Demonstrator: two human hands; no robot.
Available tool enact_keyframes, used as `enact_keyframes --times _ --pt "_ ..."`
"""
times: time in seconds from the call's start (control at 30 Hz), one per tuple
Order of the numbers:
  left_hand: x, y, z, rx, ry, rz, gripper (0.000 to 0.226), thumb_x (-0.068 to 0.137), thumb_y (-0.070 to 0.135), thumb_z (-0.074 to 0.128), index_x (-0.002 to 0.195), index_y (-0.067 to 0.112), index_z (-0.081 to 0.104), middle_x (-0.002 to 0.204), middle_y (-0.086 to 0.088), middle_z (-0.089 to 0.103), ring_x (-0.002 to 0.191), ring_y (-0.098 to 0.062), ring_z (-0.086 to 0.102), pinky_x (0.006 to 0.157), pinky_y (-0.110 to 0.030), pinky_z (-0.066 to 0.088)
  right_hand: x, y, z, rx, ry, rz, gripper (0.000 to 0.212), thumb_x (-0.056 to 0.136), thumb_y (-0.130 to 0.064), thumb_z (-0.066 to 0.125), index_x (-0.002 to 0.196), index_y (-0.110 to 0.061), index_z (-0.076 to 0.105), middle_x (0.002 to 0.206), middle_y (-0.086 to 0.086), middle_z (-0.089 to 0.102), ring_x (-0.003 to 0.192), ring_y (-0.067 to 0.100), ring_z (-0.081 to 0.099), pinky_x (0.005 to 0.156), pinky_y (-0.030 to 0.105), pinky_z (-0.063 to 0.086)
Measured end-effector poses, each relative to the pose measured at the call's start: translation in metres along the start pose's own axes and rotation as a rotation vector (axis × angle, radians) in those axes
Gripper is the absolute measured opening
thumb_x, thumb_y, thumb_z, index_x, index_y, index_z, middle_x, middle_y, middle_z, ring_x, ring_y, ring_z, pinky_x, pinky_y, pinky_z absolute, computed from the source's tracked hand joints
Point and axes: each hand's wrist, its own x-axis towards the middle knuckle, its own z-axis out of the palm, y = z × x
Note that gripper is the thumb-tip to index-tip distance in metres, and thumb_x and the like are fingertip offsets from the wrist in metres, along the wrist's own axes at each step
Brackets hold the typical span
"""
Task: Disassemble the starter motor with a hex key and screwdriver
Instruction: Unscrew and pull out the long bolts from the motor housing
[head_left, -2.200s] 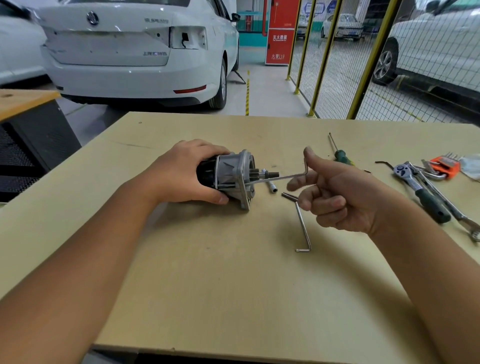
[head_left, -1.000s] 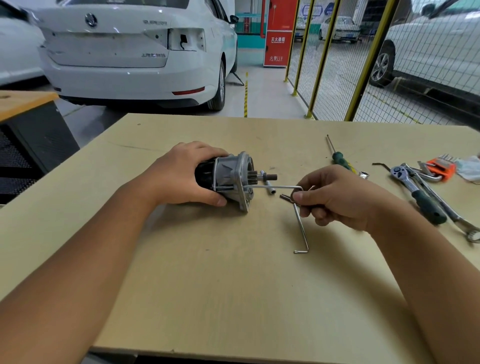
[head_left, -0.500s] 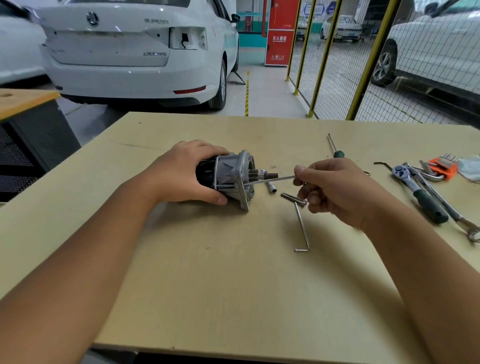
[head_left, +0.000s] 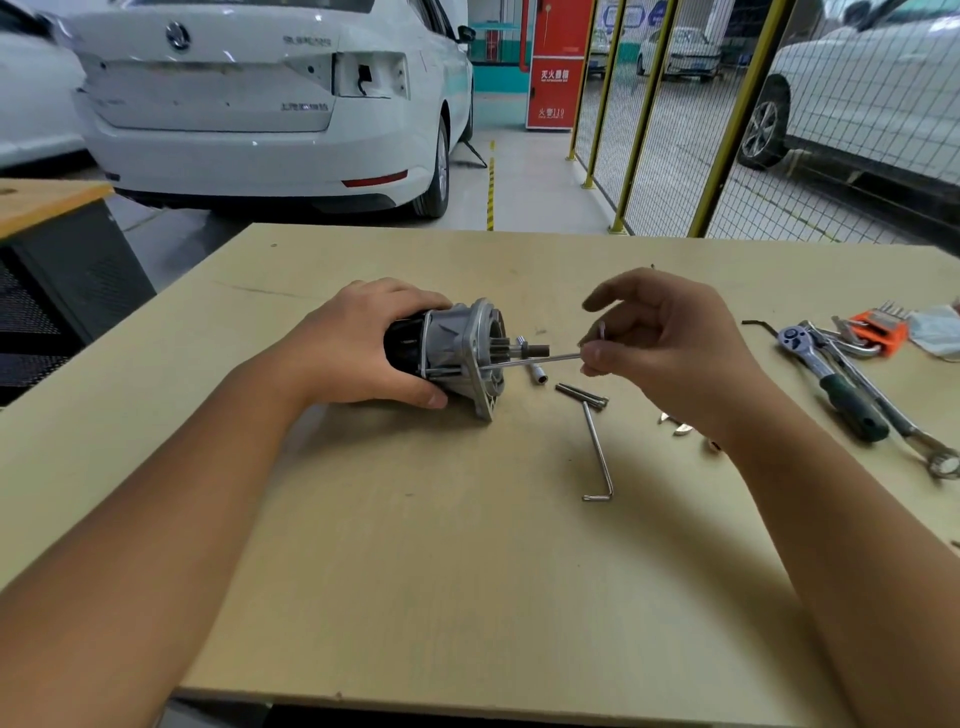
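Starter motor (head_left: 447, 353), black body with a grey cast-metal flange, lies on its side on the pale wooden table (head_left: 467, 571). Your left hand (head_left: 358, 348) grips its body. Your right hand (head_left: 670, 348) pinches the silver L-shaped hex key (head_left: 535, 360), tip at the flange. Another hex key (head_left: 597, 457) lies nearer.

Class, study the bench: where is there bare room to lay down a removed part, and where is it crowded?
Bare board lies along the near edge of the table between the forearms, and on the far left behind the left hand. It is crowded right of the starter motor: bolts, spare hex key, ratchet, wrench, orange key set.
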Motion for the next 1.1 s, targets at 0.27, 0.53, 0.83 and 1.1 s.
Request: enact_keyframes --times 0.27,0.53,0.83,1.1 --pt "0.001 -0.003 0.001 -0.009 0.004 0.006 0.102 0.045 0.075 0.083 0.139 0.047 0.056 0.132 0.021 0.058 0.125 -0.011 0.051 0.108 -0.046 0.045 -0.002 0.004 0.006 0.469 -0.048 0.380 0.004 0.086 0.006 0.068 0.089 0.005 0.070 0.083 0.024 0.069 0.070 0.026 0.072 0.065 0.032 0.059" --pt "0.001 -0.004 0.001 -0.011 0.001 0.003 0.103 0.044 0.076 0.082 0.139 0.049 0.054 0.133 0.022 0.057 0.127 -0.013 0.050 0.109 -0.046 0.044 0.002 -0.005 0.022 0.874 0.045 0.693 0.035 0.100 -0.030 0.060 0.088 0.003 0.067 0.085 0.018 0.071 0.073 0.024 0.076 0.060 0.033 0.061" --pt "0.001 -0.005 0.001 -0.014 -0.001 -0.001 0.103 0.044 0.075 0.083 0.140 0.050 0.054 0.134 0.023 0.056 0.128 -0.011 0.050 0.109 -0.046 0.045 0.000 -0.008 0.005 0.565 -0.250 0.918 0.057 0.084 -0.064 0.060 0.062 -0.012 0.066 0.057 0.002 0.053 0.036 0.011 0.039 0.035 0.021 0.035" --pt "0.001 -0.005 0.001 -0.002 -0.002 -0.006 0.104 0.045 0.077 0.082 0.140 0.050 0.053 0.135 0.022 0.056 0.128 -0.013 0.050 0.109 -0.048 0.045 0.003 -0.007 -0.002 0.861 -0.415 0.943 0.035 0.070 -0.037 0.077 0.077 -0.004 0.068 0.060 0.001 0.054 0.034 0.003 0.041 0.030 0.019 0.037"
